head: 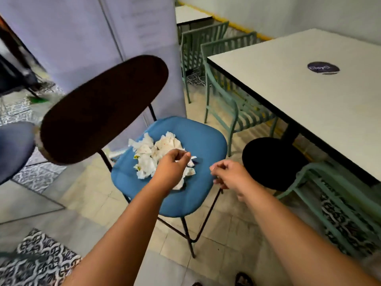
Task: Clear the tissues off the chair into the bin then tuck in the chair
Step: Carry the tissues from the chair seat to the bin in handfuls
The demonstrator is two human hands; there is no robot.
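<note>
Premises present as a small café or casual eatery dining area. Evidence: a white rectangular table (321,112) with a dark edge band and a round dark logo sticker (323,68) on its top; a second similar table (190,14) set further back along the wall; several matching mint-green slatted metal chairs (224,96) tucked at both tables; a blue-cushioned chair (198,141) with a dark oval backrest, carrying crumpled used tissues (153,153). Flooring is plain tile with patterned decorative tile sections (39,263). Walls are plain and pale.
</note>
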